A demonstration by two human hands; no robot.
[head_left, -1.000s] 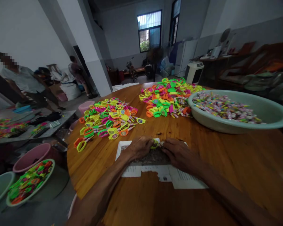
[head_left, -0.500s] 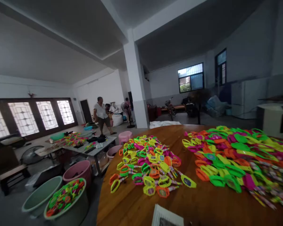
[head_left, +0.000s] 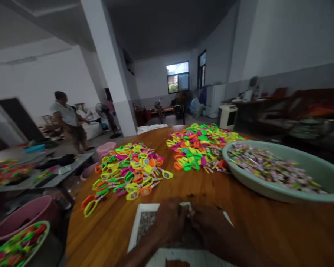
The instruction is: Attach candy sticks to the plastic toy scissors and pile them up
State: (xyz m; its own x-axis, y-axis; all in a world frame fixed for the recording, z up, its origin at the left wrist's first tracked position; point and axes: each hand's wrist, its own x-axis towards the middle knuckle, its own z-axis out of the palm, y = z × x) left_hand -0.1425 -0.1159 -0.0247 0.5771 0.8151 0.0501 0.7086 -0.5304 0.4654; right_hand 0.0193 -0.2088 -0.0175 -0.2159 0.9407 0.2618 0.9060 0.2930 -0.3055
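Observation:
My left hand (head_left: 171, 218) and my right hand (head_left: 211, 226) meet over a white shallow tray (head_left: 133, 233) at the table's near edge. Both have bent, closed fingers, with a small pale and greenish piece (head_left: 189, 212) between the fingertips. Its kind is hidden by the fingers and blur. Small greyish bits (head_left: 146, 222) lie in the tray, left of my left hand. Beyond the hands is a pile of neon plastic watch-shaped pieces (head_left: 132, 167), some with thin printed sticks attached. A second neon pile (head_left: 196, 144) lies farther back.
A pale green basin (head_left: 267, 184) of small printed sticks stands on the round wooden table (head_left: 239, 222) at right. Tubs of neon pieces (head_left: 22, 244) and a pink tub (head_left: 25, 217) stand at lower left. A person (head_left: 69, 120) stands beyond a grey table (head_left: 64, 172).
The view has swung right and down, bringing the basin, the tray and both my hands into sight. Beyond the tables, the standing person has turned, with an arm now out to the right.

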